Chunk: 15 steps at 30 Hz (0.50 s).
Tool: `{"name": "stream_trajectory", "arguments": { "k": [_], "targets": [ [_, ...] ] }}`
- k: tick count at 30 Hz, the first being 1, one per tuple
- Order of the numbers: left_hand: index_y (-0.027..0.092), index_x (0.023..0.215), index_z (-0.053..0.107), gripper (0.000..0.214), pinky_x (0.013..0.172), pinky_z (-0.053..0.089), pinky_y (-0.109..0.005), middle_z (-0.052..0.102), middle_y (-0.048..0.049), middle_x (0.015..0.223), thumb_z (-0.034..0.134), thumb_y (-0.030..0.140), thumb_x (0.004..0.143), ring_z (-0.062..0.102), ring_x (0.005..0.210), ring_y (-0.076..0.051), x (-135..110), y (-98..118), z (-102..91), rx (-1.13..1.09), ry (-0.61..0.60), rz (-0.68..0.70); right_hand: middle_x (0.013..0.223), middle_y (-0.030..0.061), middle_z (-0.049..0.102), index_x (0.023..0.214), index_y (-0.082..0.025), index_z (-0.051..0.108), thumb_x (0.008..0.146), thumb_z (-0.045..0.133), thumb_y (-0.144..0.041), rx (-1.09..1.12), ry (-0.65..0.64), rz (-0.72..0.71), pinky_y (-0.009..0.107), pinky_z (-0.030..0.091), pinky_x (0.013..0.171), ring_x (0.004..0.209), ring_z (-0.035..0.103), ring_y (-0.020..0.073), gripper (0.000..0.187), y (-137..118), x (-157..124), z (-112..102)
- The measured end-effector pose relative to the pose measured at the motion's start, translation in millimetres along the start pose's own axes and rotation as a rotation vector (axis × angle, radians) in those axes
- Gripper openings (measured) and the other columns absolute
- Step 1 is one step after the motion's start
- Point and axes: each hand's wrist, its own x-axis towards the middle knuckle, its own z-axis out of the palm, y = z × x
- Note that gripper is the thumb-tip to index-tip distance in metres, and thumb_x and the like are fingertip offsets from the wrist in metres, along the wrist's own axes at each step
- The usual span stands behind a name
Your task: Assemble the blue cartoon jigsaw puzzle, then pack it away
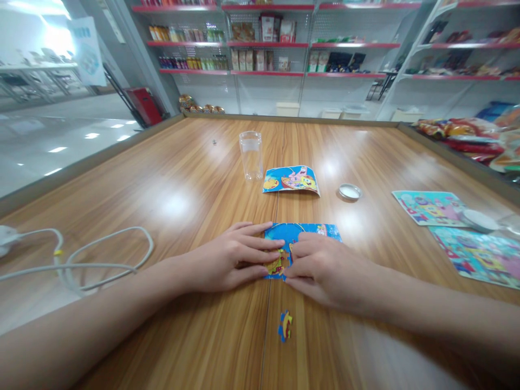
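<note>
A jigsaw puzzle (284,232) with a blue background lies on the wooden table, partly covered by both hands. My left hand (233,257) rests flat across its left side, fingers apart and touching the pieces. On the right side, my right hand (325,265) has its fingers curled and pressed together against the puzzle; what is between the fingertips is hidden. A jagged gap shows between the hands near the lower edge. Closer to me lies one loose puzzle piece (285,326), blue, yellow and red. Behind the puzzle is a curled picture card (291,180) with cartoon characters.
A clear plastic jar (251,157) stands behind the card, and a round metal-rimmed lid (350,192) lies to its right. Two cartoon sheets (430,207) and a white lid (480,221) are at far right. A white cable (103,265) loops at left.
</note>
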Motion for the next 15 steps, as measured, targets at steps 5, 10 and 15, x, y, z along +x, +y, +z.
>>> {"name": "stream_trajectory", "arguments": {
  "k": [5,10,15],
  "targets": [
    [0.030,0.136,0.061,0.040,0.119,0.035,-0.055,0.058,-0.0039,0.144,0.061,0.026,0.096,0.032,0.150,-0.030,-0.5,-0.1,0.5,0.007,-0.014,-0.010,0.075,0.0044,0.067,0.067,-0.016,0.066,0.091,0.057,-0.016,-0.003,0.022,0.043,0.030,0.038,0.069,0.075,0.057,0.0153,0.026,-0.3,-1.2,5.3],
    [0.030,0.134,0.063,0.038,0.118,0.036,-0.054,0.060,-0.0037,0.142,0.061,0.028,0.096,0.034,0.149,-0.031,0.0,1.0,0.7,-0.004,0.005,-0.029,0.076,0.0067,0.067,0.066,-0.015,0.066,0.092,0.053,-0.017,-0.106,-0.029,0.038,0.032,0.037,0.069,0.074,0.057,0.0167,0.029,-6.4,-1.2,2.2],
    [0.028,0.139,0.058,0.041,0.119,0.034,-0.054,0.061,-0.0041,0.142,0.059,0.027,0.098,0.032,0.150,-0.030,0.6,0.8,1.2,0.026,-0.018,-0.004,0.073,0.0072,0.066,0.064,-0.015,0.065,0.084,0.058,-0.012,-0.125,-0.085,0.014,0.032,0.038,0.068,0.071,0.055,0.0165,0.022,-13.7,-3.3,-10.1]
  ]
}}
